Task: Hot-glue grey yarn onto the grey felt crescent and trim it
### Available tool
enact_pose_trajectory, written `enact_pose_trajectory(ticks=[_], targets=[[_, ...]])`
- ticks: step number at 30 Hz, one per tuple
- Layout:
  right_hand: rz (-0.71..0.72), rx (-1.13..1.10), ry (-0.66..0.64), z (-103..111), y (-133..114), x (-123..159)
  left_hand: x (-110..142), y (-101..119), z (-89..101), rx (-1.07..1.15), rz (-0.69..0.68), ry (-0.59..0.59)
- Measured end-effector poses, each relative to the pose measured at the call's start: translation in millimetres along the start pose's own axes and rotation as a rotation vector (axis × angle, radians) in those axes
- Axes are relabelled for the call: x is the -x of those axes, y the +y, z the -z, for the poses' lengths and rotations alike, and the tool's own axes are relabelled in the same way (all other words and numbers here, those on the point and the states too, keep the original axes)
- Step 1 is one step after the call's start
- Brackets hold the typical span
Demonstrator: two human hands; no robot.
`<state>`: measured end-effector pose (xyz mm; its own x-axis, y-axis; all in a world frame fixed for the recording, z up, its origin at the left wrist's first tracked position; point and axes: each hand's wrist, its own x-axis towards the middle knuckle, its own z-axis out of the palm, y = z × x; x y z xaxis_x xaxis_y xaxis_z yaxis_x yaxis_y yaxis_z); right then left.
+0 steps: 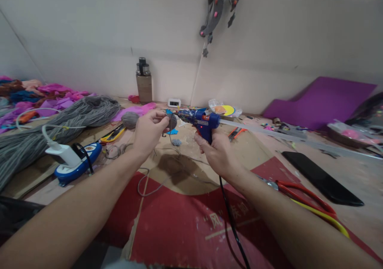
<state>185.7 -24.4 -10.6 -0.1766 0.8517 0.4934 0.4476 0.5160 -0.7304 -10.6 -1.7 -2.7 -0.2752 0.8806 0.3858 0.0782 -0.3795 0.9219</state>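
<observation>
My right hand (217, 149) is wrapped round the handle of a blue glue gun (199, 119), whose nozzle points left. A long whitish glue stick (257, 128) sticks out of its back, and a black cord (229, 217) hangs below. Pinched in the fingers of my left hand (151, 129) is a small grey yarn-covered piece (171, 122) with a blue bit at its top. The nozzle is close to this piece; whether they touch I cannot tell. Grey yarn (149, 192) lies in loose loops on the red and brown cardboard (176, 225) below.
Left are a grey yarn hank (86, 111), a yarn ball (130, 119), a yellow cutter (113, 134) and a blue power strip (78, 164). Red-and-yellow-handled scissors (308, 195) and a black phone (321, 177) lie right. Behind stand a bottle (144, 85) and purple sheet (323, 101).
</observation>
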Motion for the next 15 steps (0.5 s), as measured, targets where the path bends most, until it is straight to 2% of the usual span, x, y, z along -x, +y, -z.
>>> enact_pose_trajectory(ticks=[4, 8, 11, 15], targets=[[-0.11, -0.138, -0.005, 2.9, 2.7, -3.9, 0.2, 1.6, -1.0, 0.089, 0.033, -0.004], [-0.395, -0.404, -0.064, 8.4, 9.8, -15.9, 0.3, 4.6, -2.1, 0.099, 0.086, 0.042], [-0.578, -0.229, -0.14, 17.4, 22.4, -26.0, 0.7, 5.6, -2.1, 0.073, 0.079, 0.034], [-0.608, 0.042, -0.115, 38.1, 39.2, -33.3, 0.4, 3.5, -0.6, -0.026, 0.015, 0.005]])
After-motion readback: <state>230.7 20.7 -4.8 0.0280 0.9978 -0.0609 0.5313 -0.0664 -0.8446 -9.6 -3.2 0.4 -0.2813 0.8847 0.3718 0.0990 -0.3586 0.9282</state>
